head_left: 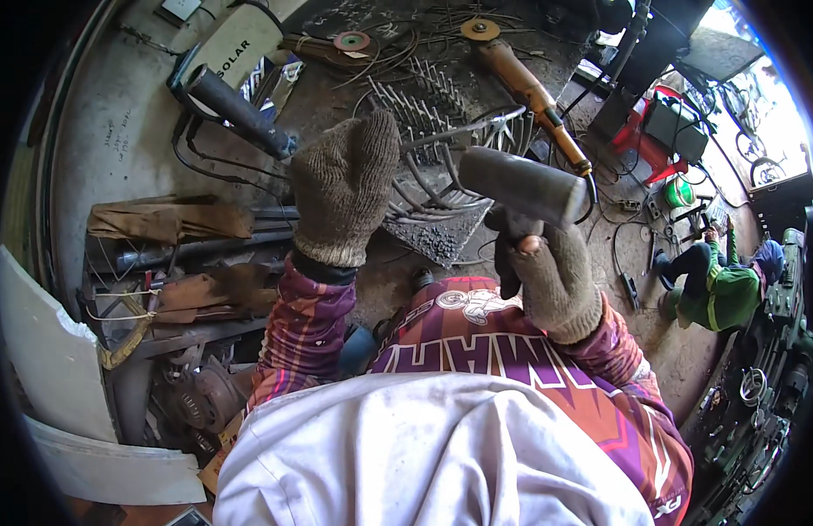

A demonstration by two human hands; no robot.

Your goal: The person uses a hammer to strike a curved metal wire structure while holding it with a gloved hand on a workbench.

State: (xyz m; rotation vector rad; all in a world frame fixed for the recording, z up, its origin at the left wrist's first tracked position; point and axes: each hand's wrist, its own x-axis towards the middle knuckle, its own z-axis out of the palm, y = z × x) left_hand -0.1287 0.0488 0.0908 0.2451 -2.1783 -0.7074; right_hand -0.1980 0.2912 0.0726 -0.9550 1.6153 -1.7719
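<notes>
My left hand [343,188], in a grey-brown knitted glove, is closed at the end of a thin metal rod [463,129] that runs off to the right. My right hand [551,276], gloved the same way with a bare thumb tip poking out, grips a hammer. Its thick cylindrical steel head [522,182] lies crosswise above the fist, and the handle is mostly hidden in the grip. Between and beyond the hands, a frame of curved metal bars [437,197] rests on a dark metal work surface. Upright metal spikes [433,92] stand behind it.
An angle grinder [525,83] with an orange body lies at the far right of the work surface. A grinding disc [352,41] and wires lie farther back. A dark pipe [240,112] sticks up at left. Cables cross the floor; a person in green [731,289] crouches at right.
</notes>
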